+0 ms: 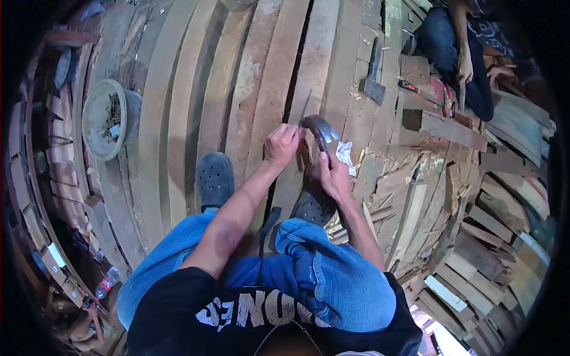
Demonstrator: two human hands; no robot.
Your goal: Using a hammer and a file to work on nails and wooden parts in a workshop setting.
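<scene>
My left hand (282, 143) is closed on a long thin nail (307, 102), held over wooden planks (267, 83) with its shaft slanting away from me. Just right of it, my right hand (332, 175) grips the handle of a dark claw hammer (325, 132), whose head is beside the nail. Crumpled white paper (346, 155) lies right of the hammer. My feet in grey clogs (214, 181) rest on the planks.
A bucket (103, 142) holding nails stands left. At upper right lie an axe-like tool (372, 89) and a red-and-black handled tool (409, 86), beside another person (442, 53). Wood offcuts (475, 267) fill the right. A bottle (108, 281) and another person (83, 326) are at lower left.
</scene>
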